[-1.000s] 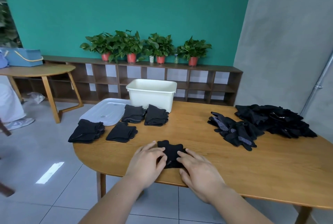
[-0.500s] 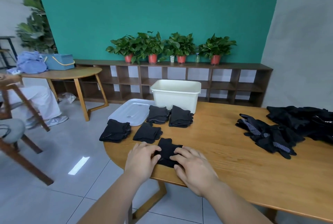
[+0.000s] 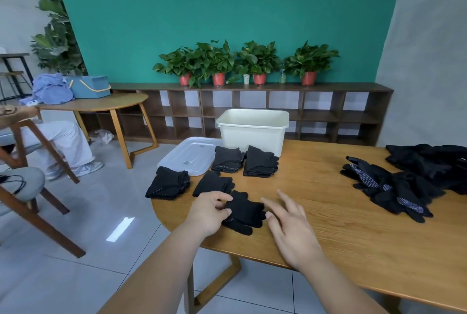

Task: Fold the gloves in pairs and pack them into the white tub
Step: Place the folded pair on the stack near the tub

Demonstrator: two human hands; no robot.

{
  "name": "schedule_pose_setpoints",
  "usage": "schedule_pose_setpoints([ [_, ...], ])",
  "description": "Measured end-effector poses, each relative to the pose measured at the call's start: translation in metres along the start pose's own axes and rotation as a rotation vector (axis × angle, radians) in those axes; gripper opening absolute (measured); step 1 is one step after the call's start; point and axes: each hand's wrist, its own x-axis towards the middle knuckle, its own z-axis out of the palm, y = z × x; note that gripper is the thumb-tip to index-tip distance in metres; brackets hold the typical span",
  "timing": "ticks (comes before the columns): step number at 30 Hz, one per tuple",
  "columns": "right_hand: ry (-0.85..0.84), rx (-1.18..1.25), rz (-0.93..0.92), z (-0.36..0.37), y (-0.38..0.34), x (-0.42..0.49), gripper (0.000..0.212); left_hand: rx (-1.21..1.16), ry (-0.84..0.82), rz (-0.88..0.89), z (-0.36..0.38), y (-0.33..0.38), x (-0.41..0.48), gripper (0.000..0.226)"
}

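Progress looks to be somewhere in the middle, with folding well under way and packing apparently not begun. Taking the folded pair [image 3: 243, 210] at the near edge of the table [image 3: 328, 233] as the centre of the dial, four folded bundles lie beyond it: one at ten o'clock [image 3: 168, 183], one at eleven [image 3: 212, 183] just beside the pair, and two side by side at twelve [image 3: 227, 159] [image 3: 260, 164]. The white tub [image 3: 252, 128] stands behind those two at twelve o'clock, touching or nearly touching them. Its floor is hidden by the rim, so I cannot tell whether anything is inside. Its clear lid [image 3: 189, 156] lies flat at eleven o'clock, off the tub.

The left hand [image 3: 212, 209] has curled fingers and pinches the nine o'clock edge of the pair, which lies flat on the wood. The right hand [image 3: 290, 227] is at four o'clock, fingers spread and straight, holding nothing, with its thumb tip just beside the glove fingertips. Whether it touches them I cannot tell.

A loose heap of gloves [image 3: 394, 187] sprawls unfolded at three o'clock, well apart, and a darker pile [image 3: 429, 162] lies behind it at two o'clock. By my judgement this heap is the bulk of the work left, and after it every bundle has to go into the tub.
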Motion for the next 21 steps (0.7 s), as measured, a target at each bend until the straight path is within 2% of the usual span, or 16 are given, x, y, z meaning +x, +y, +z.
schedule_pose_setpoints([
  [6,0.010,0.018,0.038,-0.002,-0.001,0.000,0.045,-0.004,-0.096,0.039,-0.005,0.007,0.002,0.033],
  [10,0.011,0.006,0.046,-0.001,-0.001,0.000,0.047,0.030,-0.026,0.171,-0.010,0.013,0.007,0.034],
  [14,0.002,-0.041,0.043,0.001,0.000,0.001,0.050,-0.108,0.049,0.244,-0.028,0.026,0.021,0.037],
  [18,-0.005,-0.085,0.049,0.003,0.002,0.002,0.050,-0.220,0.207,0.136,-0.045,0.025,0.048,0.035],
  [21,-0.011,-0.107,0.051,0.004,0.002,0.003,0.050,-0.104,0.198,-0.031,-0.040,0.007,0.060,0.040],
])
